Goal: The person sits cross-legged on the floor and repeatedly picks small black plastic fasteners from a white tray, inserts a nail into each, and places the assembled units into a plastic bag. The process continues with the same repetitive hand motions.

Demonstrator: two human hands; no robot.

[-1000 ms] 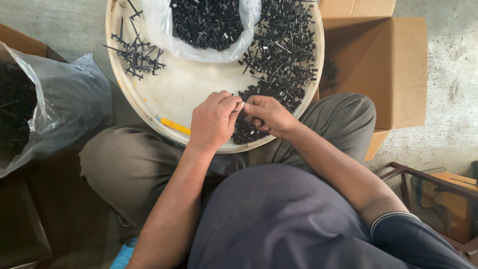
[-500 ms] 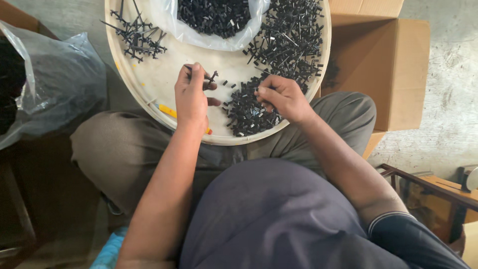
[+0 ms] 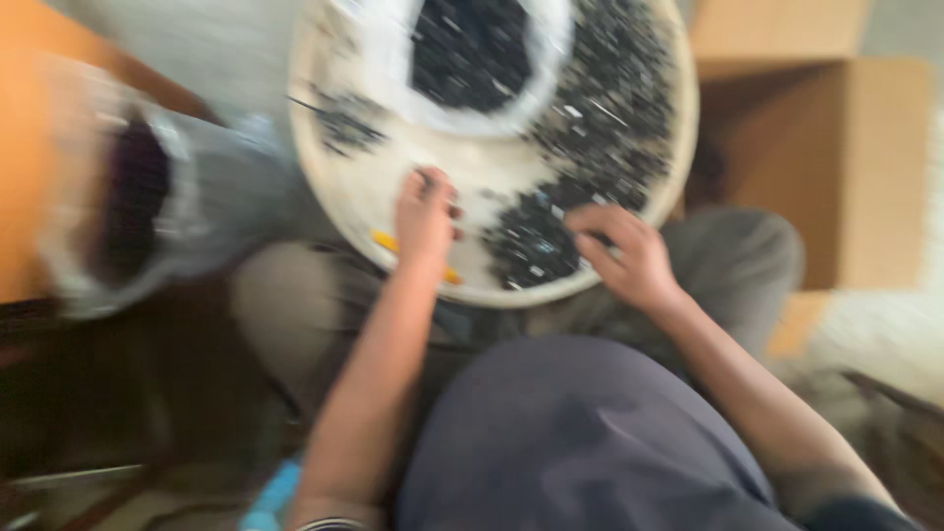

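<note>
The picture is motion-blurred. A round cream tray rests on my lap and holds heaps of small black metal parts. My left hand lies on the tray's bare middle, fingers curled, with a dark bit at its fingertips; I cannot tell if it grips it. My right hand rests at the edge of a near pile of black parts, fingers bent into it. A yellow stick-like item lies by my left wrist.
A clear plastic bag of black parts sits at the tray's far side. Another plastic bag with dark contents stands to the left. An open cardboard box is on the right. A small separate cluster of parts lies at the tray's left.
My hands, together a second ago, have parted: the left moved left onto the bare tray, the right stayed at the near pile. The view has shifted right and blurred.
</note>
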